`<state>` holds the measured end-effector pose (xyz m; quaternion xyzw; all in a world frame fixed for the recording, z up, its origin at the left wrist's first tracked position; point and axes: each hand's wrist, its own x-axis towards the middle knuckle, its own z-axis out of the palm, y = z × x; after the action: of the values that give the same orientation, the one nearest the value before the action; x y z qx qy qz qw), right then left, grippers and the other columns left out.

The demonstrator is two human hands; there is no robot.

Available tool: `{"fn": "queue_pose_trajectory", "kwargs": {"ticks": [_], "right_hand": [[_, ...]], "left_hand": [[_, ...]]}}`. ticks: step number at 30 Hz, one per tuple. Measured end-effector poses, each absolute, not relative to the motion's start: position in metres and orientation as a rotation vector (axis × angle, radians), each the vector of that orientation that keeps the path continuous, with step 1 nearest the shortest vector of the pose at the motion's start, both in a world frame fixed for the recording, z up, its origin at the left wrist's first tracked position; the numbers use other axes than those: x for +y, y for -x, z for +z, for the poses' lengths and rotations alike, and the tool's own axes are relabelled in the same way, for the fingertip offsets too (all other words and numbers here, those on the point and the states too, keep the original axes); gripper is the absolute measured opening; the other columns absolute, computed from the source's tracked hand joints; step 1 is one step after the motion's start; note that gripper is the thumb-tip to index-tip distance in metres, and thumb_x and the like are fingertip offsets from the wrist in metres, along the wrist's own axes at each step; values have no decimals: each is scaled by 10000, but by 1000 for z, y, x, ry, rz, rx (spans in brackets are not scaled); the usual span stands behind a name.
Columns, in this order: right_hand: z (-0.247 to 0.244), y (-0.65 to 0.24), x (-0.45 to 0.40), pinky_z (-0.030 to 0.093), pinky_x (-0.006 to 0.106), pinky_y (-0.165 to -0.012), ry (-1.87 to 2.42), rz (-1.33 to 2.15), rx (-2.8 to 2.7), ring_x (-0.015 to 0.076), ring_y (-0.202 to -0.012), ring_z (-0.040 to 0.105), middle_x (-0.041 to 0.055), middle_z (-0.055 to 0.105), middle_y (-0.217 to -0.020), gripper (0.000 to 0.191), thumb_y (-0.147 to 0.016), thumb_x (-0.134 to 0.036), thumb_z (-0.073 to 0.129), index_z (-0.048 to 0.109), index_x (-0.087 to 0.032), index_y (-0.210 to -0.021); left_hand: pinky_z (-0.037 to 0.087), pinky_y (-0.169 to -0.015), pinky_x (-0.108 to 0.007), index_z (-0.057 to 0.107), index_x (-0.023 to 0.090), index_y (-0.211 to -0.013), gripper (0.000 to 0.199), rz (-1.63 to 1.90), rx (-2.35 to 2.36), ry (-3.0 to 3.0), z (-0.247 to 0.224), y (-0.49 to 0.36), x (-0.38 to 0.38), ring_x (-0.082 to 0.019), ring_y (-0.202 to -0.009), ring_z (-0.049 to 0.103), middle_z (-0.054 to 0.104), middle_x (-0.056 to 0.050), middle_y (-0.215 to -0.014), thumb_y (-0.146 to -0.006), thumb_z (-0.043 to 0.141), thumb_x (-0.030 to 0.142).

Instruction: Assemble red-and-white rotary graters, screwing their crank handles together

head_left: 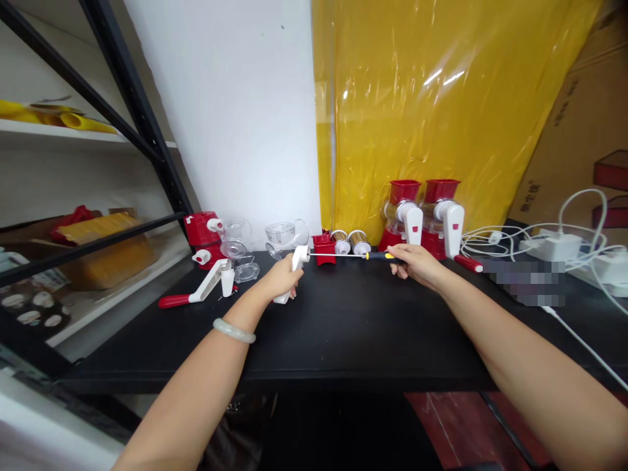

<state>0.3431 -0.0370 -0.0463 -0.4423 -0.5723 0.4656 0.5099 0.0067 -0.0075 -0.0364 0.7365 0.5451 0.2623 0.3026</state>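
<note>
My left hand (280, 280) is closed around a white plastic crank handle (297, 259), held just above the black table. My right hand (415, 263) grips a screwdriver (377, 256) by its black-and-yellow handle. The long thin shaft lies level and points left, its tip meeting the round end of the crank handle. Whether the tip sits in a screw is too small to tell. Behind the shaft stand a red plastic part (324, 248) and two metal grater drums (360, 242) with white ends.
Two assembled red-and-white rotary graters (406, 191) stand back right, near white cables and chargers (554, 245). Red housings (202, 230), clear plastic parts (280, 233) and another white crank with a red grip (175, 301) lie left. A metal shelf frame (157, 147) borders the left side.
</note>
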Motion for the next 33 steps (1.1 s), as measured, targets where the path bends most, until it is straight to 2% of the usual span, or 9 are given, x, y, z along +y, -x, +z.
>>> {"fn": "queue_pose_trajectory", "kwargs": {"ticks": [8,11,15,19,22,24,33], "right_hand": [[-46,-344,-37,335,196,-366,1082,1184,-1317,70,-358,477,17,626,-520,405,-708,-526,746,561,-166,-709],[-45,-347,-34,371,211,-376,1076,1128,-1239,86,-384,491,20,603,-505,360,-698,-468,766,578,-161,-700],[-45,-353,-29,367,219,-370,1068,997,-1148,81,-373,450,-12,536,-457,329,-726,-441,721,526,-188,-650],[-49,-353,-26,377,204,-374,1118,916,-1164,84,-382,478,-12,556,-462,228,-731,-366,702,575,-177,-705],[-53,-349,-25,406,190,-386,1181,874,-1211,85,-388,507,-2,589,-475,151,-713,-284,703,620,-159,-734],[-56,-348,-25,431,189,-401,1211,856,-1239,87,-399,529,0,601,-487,116,-711,-251,693,630,-157,-732],[-66,-342,-23,488,193,-477,1282,843,-1374,91,-479,588,-1,647,-573,66,-729,-209,670,635,-168,-768]], "left_hand": [[478,-411,-257,405,165,-1096,297,674,1461,-2015,-37,-3,-5,-184,-432,613,564,25,-595,-808,476,183],[486,-423,-269,392,143,-1133,335,645,1499,-2020,-36,-4,-5,-197,-450,627,591,0,-620,-819,491,206],[509,-454,-287,350,104,-1210,421,661,1590,-1947,-35,-5,-5,-213,-502,660,650,-69,-719,-843,499,249],[538,-561,-299,477,114,-1133,322,462,1726,-2184,-33,-8,-11,-228,-627,704,703,-133,-835,-844,493,256],[537,-757,-368,584,123,-1017,260,375,1854,-2335,-31,-13,-18,-306,-891,709,709,-196,-960,-826,522,288],[504,-847,-422,619,119,-1007,292,360,1941,-2366,-30,-15,-22,-356,-1033,664,688,-238,-1052,-826,529,330],[496,-839,-438,654,120,-1050,345,210,2046,-2430,-33,-20,-30,-369,-1044,653,678,-242,-1097,-829,559,368]]}}
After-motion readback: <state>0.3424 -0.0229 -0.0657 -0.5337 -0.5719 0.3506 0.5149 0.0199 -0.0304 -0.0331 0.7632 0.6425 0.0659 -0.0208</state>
